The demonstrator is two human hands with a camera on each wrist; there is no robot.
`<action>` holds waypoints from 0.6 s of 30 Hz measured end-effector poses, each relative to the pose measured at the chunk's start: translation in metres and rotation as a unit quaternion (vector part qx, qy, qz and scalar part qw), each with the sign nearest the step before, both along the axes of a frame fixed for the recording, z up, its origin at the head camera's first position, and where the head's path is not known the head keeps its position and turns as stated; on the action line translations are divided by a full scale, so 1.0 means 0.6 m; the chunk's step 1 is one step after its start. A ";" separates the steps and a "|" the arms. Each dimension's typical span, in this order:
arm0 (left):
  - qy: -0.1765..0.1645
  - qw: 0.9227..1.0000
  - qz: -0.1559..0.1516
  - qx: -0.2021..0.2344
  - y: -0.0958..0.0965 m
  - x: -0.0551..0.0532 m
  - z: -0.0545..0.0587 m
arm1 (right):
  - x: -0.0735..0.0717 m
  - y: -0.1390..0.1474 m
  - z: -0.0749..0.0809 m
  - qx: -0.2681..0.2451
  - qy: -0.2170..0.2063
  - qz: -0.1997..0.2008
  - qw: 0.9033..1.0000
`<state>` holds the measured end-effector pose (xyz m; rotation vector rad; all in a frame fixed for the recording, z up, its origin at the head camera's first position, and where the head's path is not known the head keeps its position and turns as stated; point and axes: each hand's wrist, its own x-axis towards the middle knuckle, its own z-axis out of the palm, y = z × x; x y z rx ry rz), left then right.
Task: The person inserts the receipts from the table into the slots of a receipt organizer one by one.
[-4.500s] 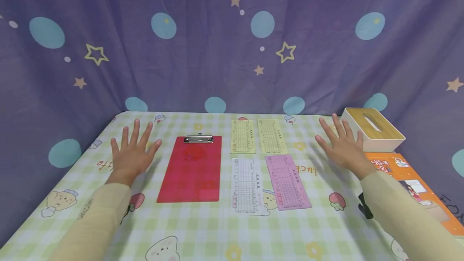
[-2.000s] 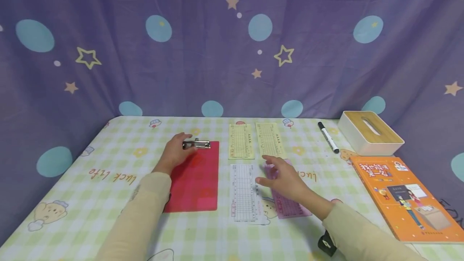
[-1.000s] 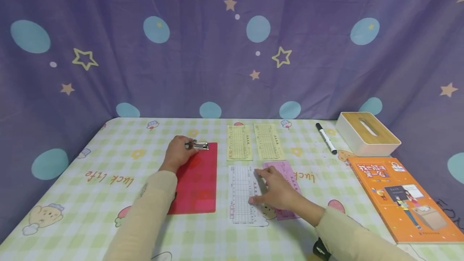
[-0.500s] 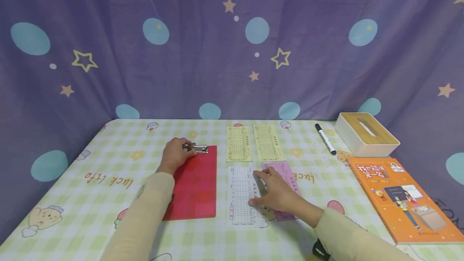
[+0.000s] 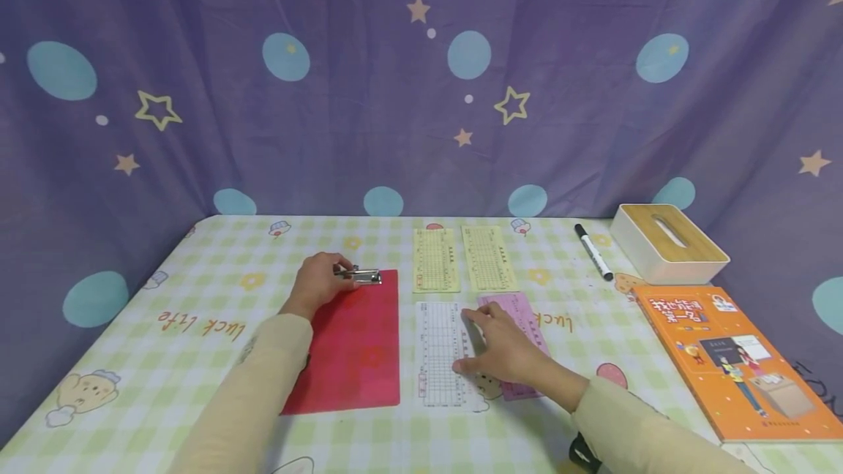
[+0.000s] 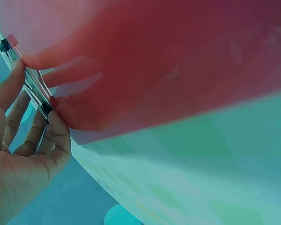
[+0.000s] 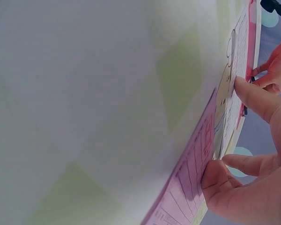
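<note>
One white slip (image 5: 440, 357), long axis twelve-to-six, lying at nine o'clock from the nearer right hand (image 5: 503, 346), is only touched by its spread fingers, while the clip (image 5: 369, 277) of the red clipboard (image 5: 362, 357), at ten, is pinched in the left hand (image 5: 317, 281).

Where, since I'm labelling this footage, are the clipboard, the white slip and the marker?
Clipboard (image 5: 358, 350): head view, on the red board below its clip.
White slip (image 5: 437, 350): head view, on its printed grid.
Marker (image 5: 595, 254): head view, on the middle of its white barrel.
</note>
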<state>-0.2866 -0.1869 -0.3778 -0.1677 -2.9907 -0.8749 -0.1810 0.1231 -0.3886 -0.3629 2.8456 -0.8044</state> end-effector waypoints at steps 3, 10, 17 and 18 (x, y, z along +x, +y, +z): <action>-0.005 1.000 -0.006 -0.007 -0.001 0.001 0.000 | 0.000 0.001 0.001 0.000 0.001 0.002 1.000; -0.015 1.000 -0.024 -0.008 -0.004 0.001 0.000 | 0.001 0.001 0.000 -0.002 0.003 0.002 1.000; -0.029 0.999 -0.019 -0.013 -0.002 0.002 0.001 | 0.002 0.001 0.000 -0.005 0.003 0.001 1.000; -0.031 0.999 -0.019 -0.013 -0.002 0.001 0.002 | 0.002 0.001 0.000 -0.005 0.004 0.001 1.000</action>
